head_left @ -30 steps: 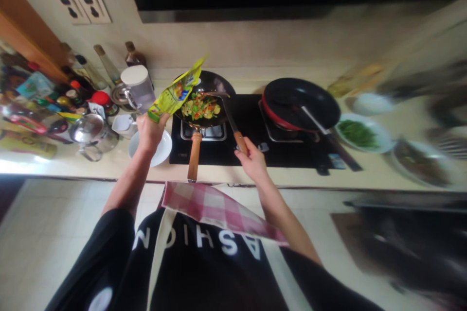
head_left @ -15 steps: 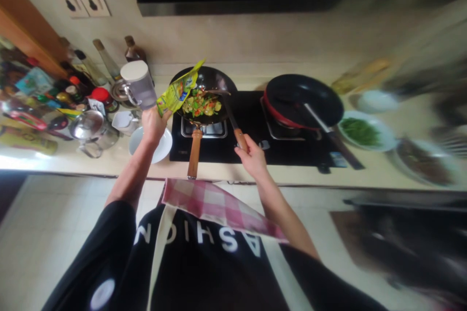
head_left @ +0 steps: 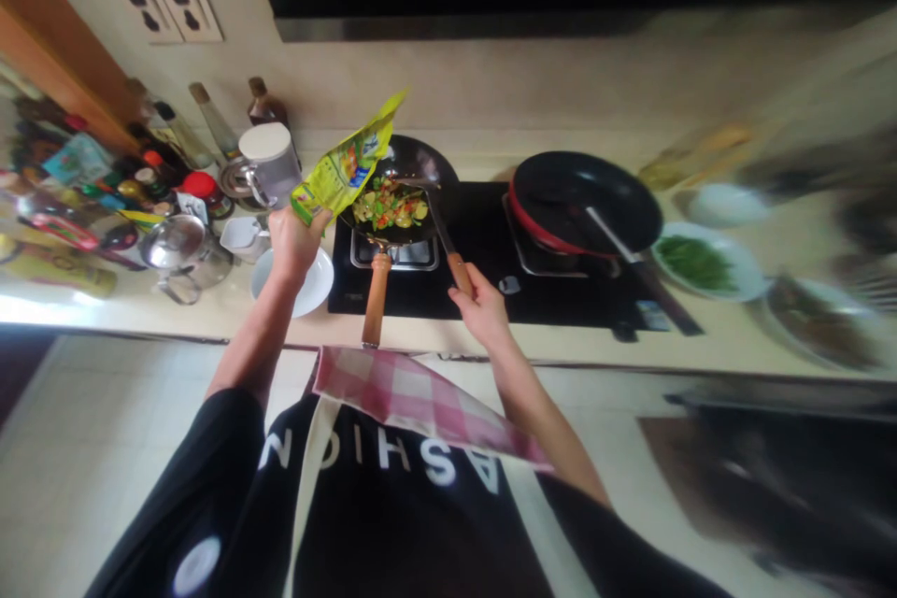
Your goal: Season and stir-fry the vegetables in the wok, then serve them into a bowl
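Observation:
My left hand (head_left: 294, 241) is closed round the lower end of a yellow seasoning bag (head_left: 345, 170), which tilts up and to the right over the left side of a wok (head_left: 420, 159). Chopped vegetables (head_left: 390, 206) lie in the wok, which sits on the left burner with its wooden handle (head_left: 377, 299) toward me. My right hand (head_left: 482, 301) grips the wooden handle of a spatula (head_left: 443, 232), whose metal head rests in the wok by the food. A white plate (head_left: 315, 290) lies partly hidden under my left forearm.
A red and black pan (head_left: 581, 196) stands on the right burner, with a long-handled utensil (head_left: 631, 257) across it. Plates of chopped greens (head_left: 693, 262) and dark food (head_left: 813, 318) are at the right. Jars, bottles, a pitcher (head_left: 270, 163) and a metal pot (head_left: 183, 252) crowd the left.
The yellow bag has been raised slightly and now stands higher over the wok's left edge. The spatula and my right hand have hardly moved; the whole view has shifted a little.

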`<state>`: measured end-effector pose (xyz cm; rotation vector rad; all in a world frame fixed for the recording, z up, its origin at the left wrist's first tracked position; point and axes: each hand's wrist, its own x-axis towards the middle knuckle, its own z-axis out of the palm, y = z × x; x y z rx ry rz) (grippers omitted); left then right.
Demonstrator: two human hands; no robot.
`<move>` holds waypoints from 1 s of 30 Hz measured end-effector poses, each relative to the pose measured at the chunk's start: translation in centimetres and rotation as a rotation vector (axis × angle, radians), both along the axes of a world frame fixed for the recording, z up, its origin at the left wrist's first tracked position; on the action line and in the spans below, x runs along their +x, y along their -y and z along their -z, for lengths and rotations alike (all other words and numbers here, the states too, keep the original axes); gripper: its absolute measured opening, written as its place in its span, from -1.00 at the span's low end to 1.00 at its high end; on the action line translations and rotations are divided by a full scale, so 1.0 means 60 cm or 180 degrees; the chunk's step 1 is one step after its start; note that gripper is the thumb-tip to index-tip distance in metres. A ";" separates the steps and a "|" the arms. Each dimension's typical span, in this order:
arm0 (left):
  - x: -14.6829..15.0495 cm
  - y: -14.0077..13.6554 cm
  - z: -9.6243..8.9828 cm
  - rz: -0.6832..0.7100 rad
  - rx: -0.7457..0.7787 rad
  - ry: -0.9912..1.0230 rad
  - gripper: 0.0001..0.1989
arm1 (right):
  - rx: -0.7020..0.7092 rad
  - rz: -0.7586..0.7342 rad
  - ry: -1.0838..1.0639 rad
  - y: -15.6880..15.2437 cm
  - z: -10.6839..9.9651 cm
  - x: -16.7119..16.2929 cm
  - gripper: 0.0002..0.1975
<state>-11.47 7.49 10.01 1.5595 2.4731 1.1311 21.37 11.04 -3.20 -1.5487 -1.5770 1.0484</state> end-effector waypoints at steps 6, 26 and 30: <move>0.001 -0.002 -0.008 0.0042 0.0094 -0.0099 -0.67 | 0.0039 0.0013 -0.0108 -0.001 0.003 -0.003 -0.20; -0.004 -0.039 0.034 0.0033 -0.0334 -0.0057 -0.65 | 0.0032 -0.0021 0.0028 -0.008 0.006 0.003 -0.24; -0.010 -0.038 0.040 0.0017 -0.0651 -0.0044 -0.64 | -0.0030 -0.0013 0.0047 -0.009 0.006 0.003 -0.23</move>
